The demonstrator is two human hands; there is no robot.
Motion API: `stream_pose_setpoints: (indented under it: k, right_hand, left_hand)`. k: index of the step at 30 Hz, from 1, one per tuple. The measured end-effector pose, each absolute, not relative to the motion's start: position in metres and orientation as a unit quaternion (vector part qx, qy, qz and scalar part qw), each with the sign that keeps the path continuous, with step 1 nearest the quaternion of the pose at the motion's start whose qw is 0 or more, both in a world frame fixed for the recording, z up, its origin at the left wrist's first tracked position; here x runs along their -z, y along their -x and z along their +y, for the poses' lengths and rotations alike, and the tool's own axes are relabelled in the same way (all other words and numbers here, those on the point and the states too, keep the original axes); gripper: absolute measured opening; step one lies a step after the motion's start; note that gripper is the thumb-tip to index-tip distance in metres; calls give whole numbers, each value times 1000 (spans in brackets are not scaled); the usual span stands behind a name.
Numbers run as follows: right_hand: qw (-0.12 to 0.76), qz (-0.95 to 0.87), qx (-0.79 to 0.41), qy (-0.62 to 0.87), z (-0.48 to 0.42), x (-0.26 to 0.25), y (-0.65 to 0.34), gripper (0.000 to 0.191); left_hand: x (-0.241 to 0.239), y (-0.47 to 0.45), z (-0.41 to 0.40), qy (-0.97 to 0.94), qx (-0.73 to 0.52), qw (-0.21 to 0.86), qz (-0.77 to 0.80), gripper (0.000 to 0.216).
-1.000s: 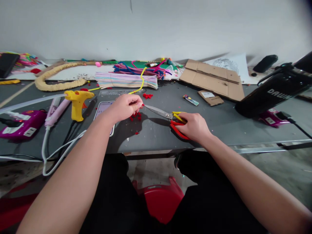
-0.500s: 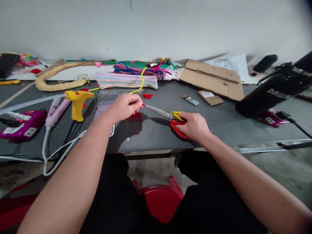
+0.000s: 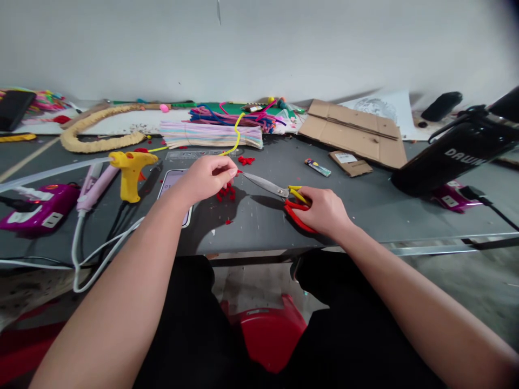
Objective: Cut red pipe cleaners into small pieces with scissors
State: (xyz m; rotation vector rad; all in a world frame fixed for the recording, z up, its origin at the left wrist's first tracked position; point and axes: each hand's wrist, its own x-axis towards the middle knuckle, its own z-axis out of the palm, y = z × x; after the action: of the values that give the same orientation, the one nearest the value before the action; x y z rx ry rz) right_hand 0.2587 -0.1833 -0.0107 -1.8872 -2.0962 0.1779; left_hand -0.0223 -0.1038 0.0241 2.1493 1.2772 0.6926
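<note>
My left hand is closed in a pinch on a small red piece of pipe cleaner above the grey table. My right hand grips the red and yellow handles of a pair of scissors. The blades point left and their tip meets the red piece at my left fingertips. Small red cut bits lie on the table under my left hand. A yellow pipe cleaner curves up just behind my left hand.
A yellow glue gun, a pink tool and a purple power strip with white cables lie left. A phone sits under my left wrist. Bundled pipe cleaners, cardboard and a black bottle stand behind and right.
Almost nothing differs. The view has shifted slightly, and both hands hold their places with the scissors tip at the red piece.
</note>
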Motion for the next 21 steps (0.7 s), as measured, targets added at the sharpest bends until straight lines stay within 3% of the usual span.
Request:
stream_pose_setpoints:
  k: [21]
  right_hand:
    - [160,-734,-73,656,-181,10,-261,39]
  left_hand:
    - [-20,24,-102,-784,-260,282,487,24]
